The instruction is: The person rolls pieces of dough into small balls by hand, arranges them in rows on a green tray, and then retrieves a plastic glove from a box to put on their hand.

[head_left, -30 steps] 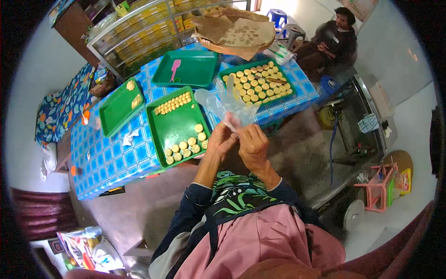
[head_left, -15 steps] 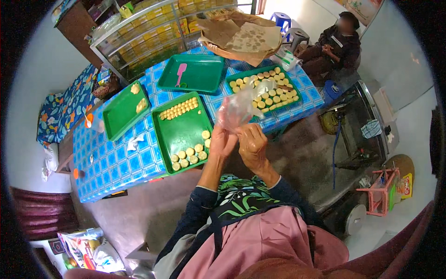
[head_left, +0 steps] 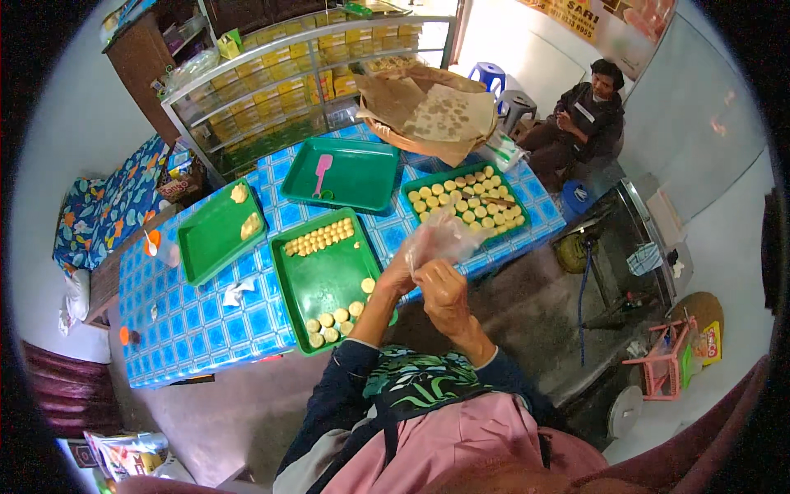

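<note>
A thin, cloudy plastic glove (head_left: 448, 239) is in front of me, above the table's near edge. My left hand (head_left: 399, 273) reaches up into it, and the film and my other hand hide most of its fingers. My right hand (head_left: 444, 295) is closed in a pinch on the glove's lower edge, beside the left wrist. Left of the hands, a green tray (head_left: 325, 284) holds rows of small dough balls (head_left: 321, 237) and flat round dough pieces (head_left: 331, 319). Past the glove, another green tray (head_left: 523, 226) is filled with round pale pieces and a brown stick-like tool.
The blue checked tablecloth (head_left: 206, 337) also carries a green tray with dough lumps (head_left: 185, 247), a tray with a pink spatula (head_left: 322, 169) and a paper-lined basket (head_left: 448, 115). A seated person (head_left: 588, 111) is at the far right, near blue and grey stools (head_left: 514, 103).
The plastic glove has tipped over toward the right and lower, with both hands still at it. My view has shifted, so the table sits lower in the picture.
</note>
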A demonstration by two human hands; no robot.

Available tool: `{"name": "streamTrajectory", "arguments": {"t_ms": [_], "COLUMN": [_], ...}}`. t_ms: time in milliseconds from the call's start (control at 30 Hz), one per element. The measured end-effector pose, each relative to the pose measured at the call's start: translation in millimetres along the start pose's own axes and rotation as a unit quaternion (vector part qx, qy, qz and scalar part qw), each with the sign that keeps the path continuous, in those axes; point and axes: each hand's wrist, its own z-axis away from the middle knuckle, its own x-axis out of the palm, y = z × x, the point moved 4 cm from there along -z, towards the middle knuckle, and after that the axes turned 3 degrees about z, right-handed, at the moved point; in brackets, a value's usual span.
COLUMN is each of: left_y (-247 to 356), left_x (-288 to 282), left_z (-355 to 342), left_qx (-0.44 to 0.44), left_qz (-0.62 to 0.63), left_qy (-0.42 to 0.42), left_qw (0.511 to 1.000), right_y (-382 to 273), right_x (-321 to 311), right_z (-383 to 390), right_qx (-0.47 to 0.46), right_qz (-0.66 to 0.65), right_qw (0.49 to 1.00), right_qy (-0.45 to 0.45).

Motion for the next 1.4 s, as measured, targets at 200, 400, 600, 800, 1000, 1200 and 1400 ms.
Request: {"name": "streamTrajectory", "arguments": {"t_ms": [200,400,600,800,1000,1200,1400], "left_y": [-11,-4,-15,7,20,34,45], "left_x": [1,28,50,62,57,50,27], "left_z": [-34,-63,-69,-65,-72,-79,-82], "left_qx": [0.015,0.148,0.002,0.076,0.034,0.089,0.175], "left_qz": [-0.064,-0.308,0.109,0.089,-0.022,-0.089,-0.289], "left_qy": [0.036,-0.054,-0.019,-0.052,-0.040,0.042,0.161], "left_qw": [0.997,0.938,0.994,0.992,0.998,0.991,0.927], "right_y": [2,-2,9,2,6,5,23], "right_x": [-10,-33,-47,-52,-49,-45,-34], "right_z": [0,-7,-19,-44,-52,-63,-66], "right_qx": [0.022,0.039,0.188,-0.020,0.010,0.109,0.064], "right_qz": [0.035,0.026,-0.072,0.083,0.054,-0.014,0.079], "right_qw": [0.999,0.996,0.969,0.991,0.991,0.988,0.990], "right_qy": [-0.001,0.074,0.141,0.106,0.118,0.113,0.102]}}
